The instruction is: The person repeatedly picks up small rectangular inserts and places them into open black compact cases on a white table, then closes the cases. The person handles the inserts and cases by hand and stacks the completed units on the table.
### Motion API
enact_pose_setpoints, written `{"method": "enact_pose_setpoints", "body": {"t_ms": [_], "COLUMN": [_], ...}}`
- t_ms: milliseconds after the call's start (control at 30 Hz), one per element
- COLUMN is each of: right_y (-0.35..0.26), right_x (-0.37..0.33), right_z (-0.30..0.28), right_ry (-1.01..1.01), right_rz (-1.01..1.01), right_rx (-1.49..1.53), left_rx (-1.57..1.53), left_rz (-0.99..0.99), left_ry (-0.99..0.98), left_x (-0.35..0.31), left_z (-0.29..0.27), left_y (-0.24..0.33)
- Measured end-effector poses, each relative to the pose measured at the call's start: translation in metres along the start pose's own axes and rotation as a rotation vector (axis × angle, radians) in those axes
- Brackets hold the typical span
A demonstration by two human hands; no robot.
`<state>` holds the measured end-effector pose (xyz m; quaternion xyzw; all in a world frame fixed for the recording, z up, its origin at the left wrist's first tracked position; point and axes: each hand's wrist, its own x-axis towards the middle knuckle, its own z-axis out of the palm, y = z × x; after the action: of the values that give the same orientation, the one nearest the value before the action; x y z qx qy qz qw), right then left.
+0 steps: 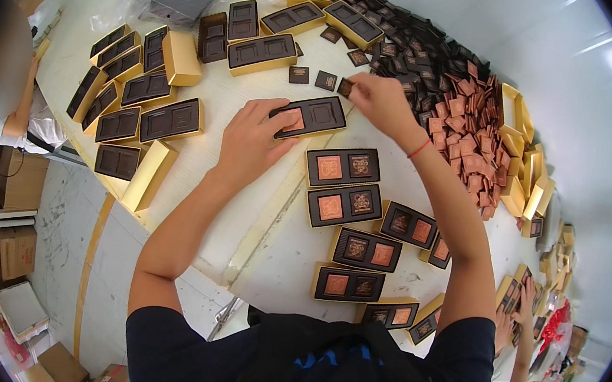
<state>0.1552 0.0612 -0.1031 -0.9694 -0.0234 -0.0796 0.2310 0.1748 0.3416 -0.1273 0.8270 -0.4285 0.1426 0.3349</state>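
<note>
My left hand grips the left end of a shallow gold box with a black two-hollow tray. Its fingers rest on a copper-coloured square in the left hollow; the right hollow holds nothing. Just beyond the box, my right hand pinches a small dark chocolate-like square between thumb and fingers. Two more dark squares lie loose to its left. Nearer to me stand several boxes, each with one dark and one copper square.
A heap of dark squares and a heap of copper squares lie at the far right. Gold boxes with unfilled black trays crowd the left. Gold lids stack at right. Other people's hands work at the right edge.
</note>
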Motion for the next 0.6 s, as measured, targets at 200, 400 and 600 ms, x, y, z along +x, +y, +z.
{"method": "enact_pose_setpoints", "body": {"t_ms": [200,400,600], "right_y": [-0.018,-0.022,-0.038], "right_x": [-0.004,-0.008,-0.006], "right_z": [-0.015,0.0,-0.004], "right_ry": [-0.158,-0.12,-0.055], "right_rz": [0.2,-0.065,-0.378], "right_rx": [0.774,0.453,0.144], "left_rx": [-0.051,-0.063,-0.084], "left_rz": [-0.028,-0.017,-0.073], "left_ry": [-0.009,-0.015,-0.009], "left_x": [-0.002,0.0,-0.001], "left_z": [0.001,-0.001,0.002], "left_y": [0.0,0.001,-0.001]}}
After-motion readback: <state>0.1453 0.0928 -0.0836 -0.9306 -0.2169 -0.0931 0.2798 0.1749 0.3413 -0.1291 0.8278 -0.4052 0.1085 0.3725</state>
